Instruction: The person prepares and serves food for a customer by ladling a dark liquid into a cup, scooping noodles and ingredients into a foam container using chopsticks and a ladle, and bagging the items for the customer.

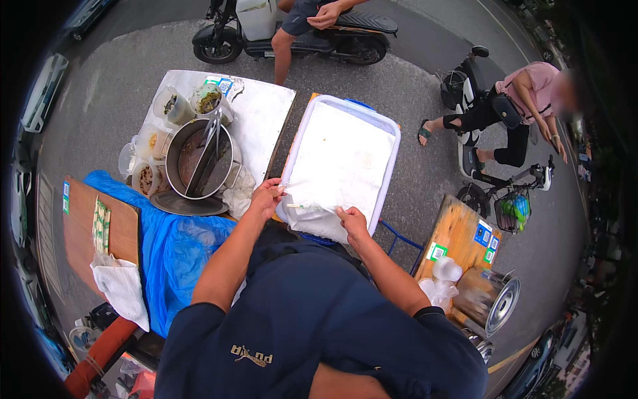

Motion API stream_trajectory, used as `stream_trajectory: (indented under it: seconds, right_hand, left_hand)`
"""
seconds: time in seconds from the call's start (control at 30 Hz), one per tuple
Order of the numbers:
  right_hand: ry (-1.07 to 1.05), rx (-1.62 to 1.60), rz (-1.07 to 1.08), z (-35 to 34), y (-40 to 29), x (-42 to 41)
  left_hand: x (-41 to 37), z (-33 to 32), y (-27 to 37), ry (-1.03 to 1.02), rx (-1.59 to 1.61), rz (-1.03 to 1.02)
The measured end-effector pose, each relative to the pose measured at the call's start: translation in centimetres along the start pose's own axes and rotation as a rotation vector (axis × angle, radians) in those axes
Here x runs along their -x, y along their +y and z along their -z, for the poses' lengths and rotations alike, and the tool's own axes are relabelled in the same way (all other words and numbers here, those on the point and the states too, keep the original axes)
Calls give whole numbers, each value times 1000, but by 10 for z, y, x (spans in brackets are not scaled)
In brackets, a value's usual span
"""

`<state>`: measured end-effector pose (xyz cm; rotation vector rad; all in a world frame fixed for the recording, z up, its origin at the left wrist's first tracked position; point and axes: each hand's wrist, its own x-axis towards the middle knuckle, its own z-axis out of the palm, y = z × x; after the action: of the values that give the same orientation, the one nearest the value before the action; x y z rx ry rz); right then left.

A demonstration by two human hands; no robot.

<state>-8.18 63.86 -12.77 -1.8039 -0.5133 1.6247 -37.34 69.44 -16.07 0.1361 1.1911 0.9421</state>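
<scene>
A plastic tub [397, 149] with a pale rim stands before me, covered by a white cloth [344, 144]. At the tub's near left corner, my left hand [268, 197] pinches the edge of a thin white sheet [319, 198] between thumb and fingers. Farther right, my right hand [354, 223] grips the same sheet, which is stretched between both hands. Whether this sheet is a plastic bag or part of the cloth, I cannot tell. A short thin stick [295, 205] shows near my left hand. What lies beneath the cloth is hidden.
Left stands a divided steel pot [199, 192] with tongs [213, 132], among several plastic condiment containers [172, 107]. A blue plastic sheet [174, 244] lies nearer. At right, a wooden board [438, 227] holds a clear canister [481, 294]. People sit on a scooter [299, 45] and another two-wheeler [466, 134].
</scene>
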Motion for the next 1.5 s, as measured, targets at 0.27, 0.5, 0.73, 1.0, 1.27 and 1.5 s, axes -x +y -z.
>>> stream_trajectory:
  seconds: [0.27, 0.5, 0.73, 1.0, 1.27, 1.5]
  right_hand:
    - [-312, -329, -88, 7, -53, 15]
    - [-422, 283, 455, -66, -75, 15]
    - [-445, 418, 441, -82, -74, 12]
    - [-547, 613, 521, -113, -140, 67]
    - [-700, 222, 437, -142, -211, 56]
    - [-689, 48, 477, -188, -310, 5]
  left_hand:
    - [33, -35, 27, -205, -134, -86]
    - [70, -96, 38, -400, -425, -248]
    - [48, -63, 25, -294, -328, -264]
    - [51, -38, -11, -103, -1297, -771]
    - [19, -69, 73, 75, -1396, -775]
    - [-6, -36, 148, 355, -985, -907]
